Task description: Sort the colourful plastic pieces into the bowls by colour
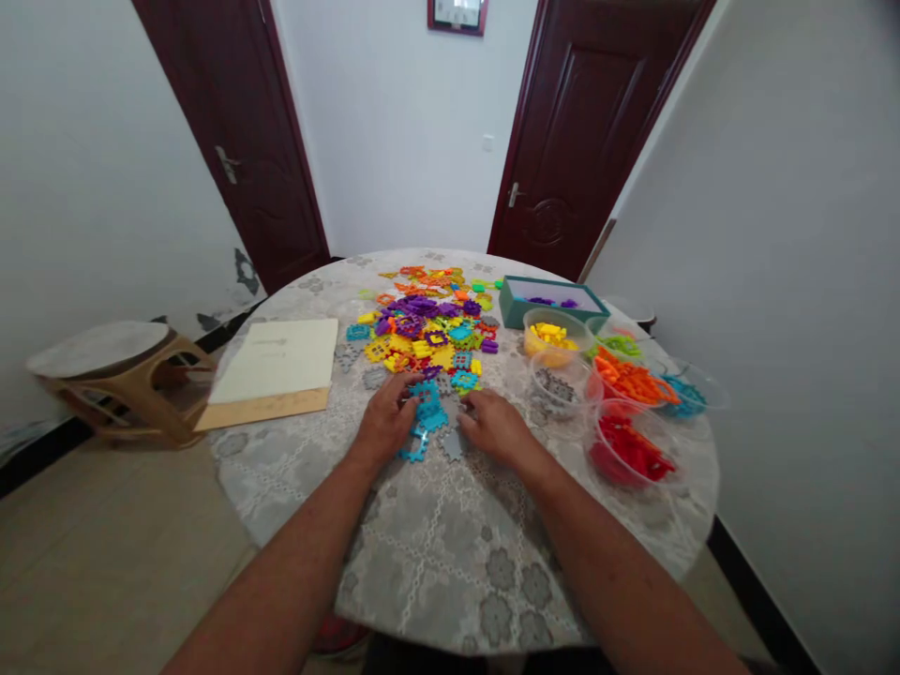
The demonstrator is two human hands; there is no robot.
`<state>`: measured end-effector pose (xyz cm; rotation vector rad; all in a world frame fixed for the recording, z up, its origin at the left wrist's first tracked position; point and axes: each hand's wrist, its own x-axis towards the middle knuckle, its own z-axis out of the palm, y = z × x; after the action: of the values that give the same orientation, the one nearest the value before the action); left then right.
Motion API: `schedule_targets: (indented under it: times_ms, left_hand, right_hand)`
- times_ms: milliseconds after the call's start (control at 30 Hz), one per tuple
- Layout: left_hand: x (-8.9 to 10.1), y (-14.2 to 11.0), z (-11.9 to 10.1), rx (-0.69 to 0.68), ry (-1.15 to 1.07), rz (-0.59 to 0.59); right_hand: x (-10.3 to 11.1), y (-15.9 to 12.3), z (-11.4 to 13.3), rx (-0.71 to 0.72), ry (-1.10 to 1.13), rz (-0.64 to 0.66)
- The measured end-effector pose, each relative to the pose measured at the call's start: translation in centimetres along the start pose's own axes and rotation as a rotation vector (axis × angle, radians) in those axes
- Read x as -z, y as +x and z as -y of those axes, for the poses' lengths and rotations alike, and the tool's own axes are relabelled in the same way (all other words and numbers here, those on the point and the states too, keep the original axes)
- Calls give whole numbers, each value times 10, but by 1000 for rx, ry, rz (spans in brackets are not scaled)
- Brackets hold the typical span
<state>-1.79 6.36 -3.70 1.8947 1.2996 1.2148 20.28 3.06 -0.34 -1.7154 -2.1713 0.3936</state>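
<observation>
Close to the table's middle, my left hand (pixel 386 414) curls its fingers and thumb at the edge of a blue interlocking plastic piece (pixel 426 397). Other blue pieces lie just below it, one of them an open frame (pixel 415 446). Across from it, my right hand (pixel 496 424) rests beside several grey toothed pieces (pixel 452 444), thumb and fingers bent but apart. Whether its fingertips touch a grey piece is unclear. Beyond both hands spreads a mixed heap of toothed plastic pieces (pixel 422 323) in purple, yellow, orange, blue and grey.
On the right stand clear bowls of sorted pieces: yellow (pixel 552 336), grey (pixel 557 386), orange (pixel 637 377), red (pixel 631 450), blue (pixel 685 397) and green. A teal box (pixel 517 305) holds purple ones. A cream board (pixel 274 366) lies left; a stool (pixel 127 375) stands beyond the patterned tablecloth (pixel 450 562).
</observation>
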Motion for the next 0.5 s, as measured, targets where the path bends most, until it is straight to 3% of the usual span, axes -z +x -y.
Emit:
schedule_targets:
  times_ms: [167, 367, 500]
  left_hand:
    - [0, -2, -5, 89, -24, 34]
    - [1, -3, -11, 91, -66, 32]
    - [0, -2, -8, 61, -27, 25]
  right_hand:
    - [-1, -13, 0, -9, -71, 106]
    - [0, -19, 13, 34, -90, 161]
    - [-5, -17, 8, 86, 0, 143]
